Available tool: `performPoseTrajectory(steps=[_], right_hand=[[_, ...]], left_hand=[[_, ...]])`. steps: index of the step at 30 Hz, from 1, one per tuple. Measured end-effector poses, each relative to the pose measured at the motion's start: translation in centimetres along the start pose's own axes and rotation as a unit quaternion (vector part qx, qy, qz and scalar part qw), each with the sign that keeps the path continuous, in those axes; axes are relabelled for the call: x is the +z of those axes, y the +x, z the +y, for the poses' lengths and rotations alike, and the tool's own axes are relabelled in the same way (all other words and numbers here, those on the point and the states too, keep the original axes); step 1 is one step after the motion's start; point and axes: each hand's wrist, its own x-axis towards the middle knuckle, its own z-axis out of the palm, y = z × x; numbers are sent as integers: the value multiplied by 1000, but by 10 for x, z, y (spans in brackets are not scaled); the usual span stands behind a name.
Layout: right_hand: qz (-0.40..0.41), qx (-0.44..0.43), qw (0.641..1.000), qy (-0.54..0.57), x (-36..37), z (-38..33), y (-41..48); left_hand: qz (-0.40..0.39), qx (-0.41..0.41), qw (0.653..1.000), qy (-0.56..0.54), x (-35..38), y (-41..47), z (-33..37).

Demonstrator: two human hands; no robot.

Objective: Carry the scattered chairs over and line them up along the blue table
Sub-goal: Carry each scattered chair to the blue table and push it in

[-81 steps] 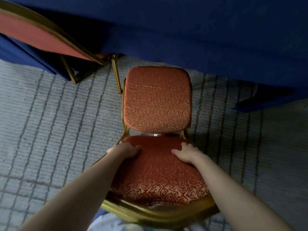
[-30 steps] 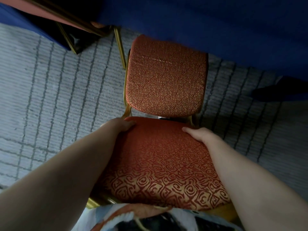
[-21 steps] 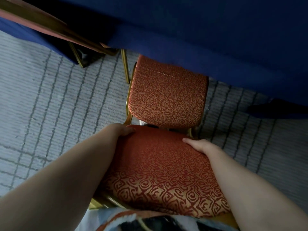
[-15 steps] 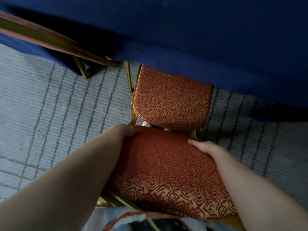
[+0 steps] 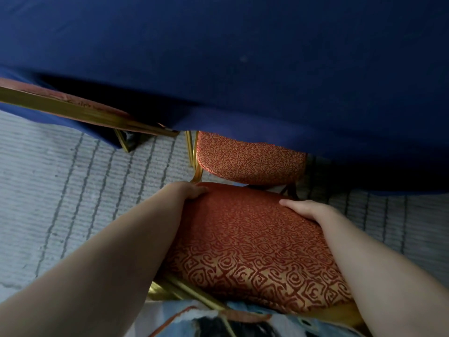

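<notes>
Head view, and both hands are on the chair point(image 5: 245, 242): left hand point(image 5: 185, 192) with fingers point(image 5: 199, 191) curled round the left edge of its near cushion, right hand point(image 5: 307, 211) gripping the right edge. Its far cushion sits partly under the hanging edge of the blue tabletop point(image 5: 243, 69). A second chair point(image 5: 73, 109) stands just left, one gold leg close beside, with striped carpet point(image 5: 56, 190) open on either side.

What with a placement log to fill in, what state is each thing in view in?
Blue tablecloth: draped, hanging low.
Red patterned chair: held by its backrest, seat partly under the tablecloth.
Left-hand grip: fingers curled over the backrest's left edge.
Right-hand grip: holds the backrest's right edge.
Second chair: stands against the tablecloth, untouched.
</notes>
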Motion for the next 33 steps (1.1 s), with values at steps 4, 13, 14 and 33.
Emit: performPoseTrajectory(steps=[4, 13, 14, 33], right_hand=[[-1, 1, 1000, 2, -16, -16, 14], [-3, -51, 998, 22, -72, -67, 35], [-7, -56, 998, 23, -77, -73, 37], [62, -108, 992, -23, -99, -123, 61]], left_hand=[[-5, 9, 1000, 8, -19, 5, 15], [31, 6, 999, 13, -84, 24, 51], [32, 8, 999, 8, -91, 25, 54], [51, 53, 997, 33, -152, 57, 76]])
